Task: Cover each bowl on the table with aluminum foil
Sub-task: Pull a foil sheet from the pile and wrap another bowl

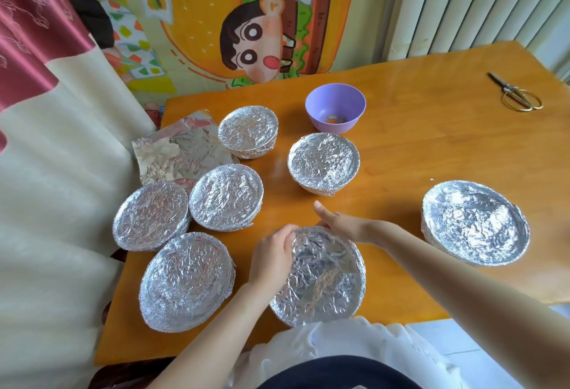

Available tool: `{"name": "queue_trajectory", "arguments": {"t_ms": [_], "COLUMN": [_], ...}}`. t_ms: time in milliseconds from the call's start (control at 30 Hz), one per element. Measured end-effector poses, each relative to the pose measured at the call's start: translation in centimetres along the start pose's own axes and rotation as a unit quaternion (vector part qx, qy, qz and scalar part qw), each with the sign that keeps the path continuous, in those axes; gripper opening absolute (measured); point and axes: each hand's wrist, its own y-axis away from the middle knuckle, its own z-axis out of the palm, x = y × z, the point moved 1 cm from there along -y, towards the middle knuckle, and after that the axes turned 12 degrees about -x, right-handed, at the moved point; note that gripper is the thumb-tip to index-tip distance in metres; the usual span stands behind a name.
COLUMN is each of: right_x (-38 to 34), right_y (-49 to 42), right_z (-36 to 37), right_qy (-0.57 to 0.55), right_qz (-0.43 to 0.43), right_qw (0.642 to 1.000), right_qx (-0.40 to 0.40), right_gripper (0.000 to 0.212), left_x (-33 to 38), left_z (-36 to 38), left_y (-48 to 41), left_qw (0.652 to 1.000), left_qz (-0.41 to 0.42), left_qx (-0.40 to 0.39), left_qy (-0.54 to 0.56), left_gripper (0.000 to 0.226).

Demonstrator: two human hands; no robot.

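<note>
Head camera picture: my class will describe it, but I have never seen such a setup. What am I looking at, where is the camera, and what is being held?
There is no machine here. A person wears a camera on the head, looking forward and down, so the two arms coming in from below are their own. The left hand curls its fingers on the foil at the rim of the nearest bowl. The right hand lies at its far rim, fingers hidden. On the wooden table stand six other foil-covered bowls, a purple bowl not yet covered, loose foil sheets and scissors.
</note>
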Motion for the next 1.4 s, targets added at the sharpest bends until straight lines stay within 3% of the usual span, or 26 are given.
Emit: {"name": "queue_trajectory", "arguments": {"t_ms": [133, 267, 433, 633, 833, 1400], "right_x": [-0.9, -0.7, -0.4, -0.5, -0.2, -0.6], "right_y": [-0.1, -0.8, -1.5, -1.2, -0.1, 1.5], "right_z": [-0.3, -0.4, 0.0, 0.4, 0.8, 0.2], "right_qy": [-0.001, 0.046, 0.136, 0.171, 0.184, 0.049], "right_qz": [-0.046, -0.072, -0.077, -0.081, -0.062, -0.019], "right_qw": [0.993, 0.982, 0.973, 0.968, 0.965, 0.995], "right_qx": [0.105, 0.167, 0.169, 0.166, 0.174, 0.085], "right_gripper": [0.083, 0.05, 0.031, 0.029, 0.033, 0.033], "left_x": [-0.8, -1.7, -2.0, -1.6, -0.8, 0.8], "left_z": [-0.7, -0.5, -0.2, 0.3, 1.6, 1.7], "left_y": [-1.0, -0.8, -0.8, -1.6, -1.7, -1.3], "left_qw": [0.999, 0.992, 0.989, 0.99, 0.996, 0.999], "left_qz": [-0.04, -0.121, -0.118, -0.071, -0.052, -0.006], "left_qx": [0.015, 0.017, -0.081, -0.084, -0.06, -0.038], "left_qy": [-0.021, -0.008, 0.044, 0.087, 0.052, 0.03], "left_gripper": [0.032, 0.031, 0.029, 0.029, 0.028, 0.031]}}
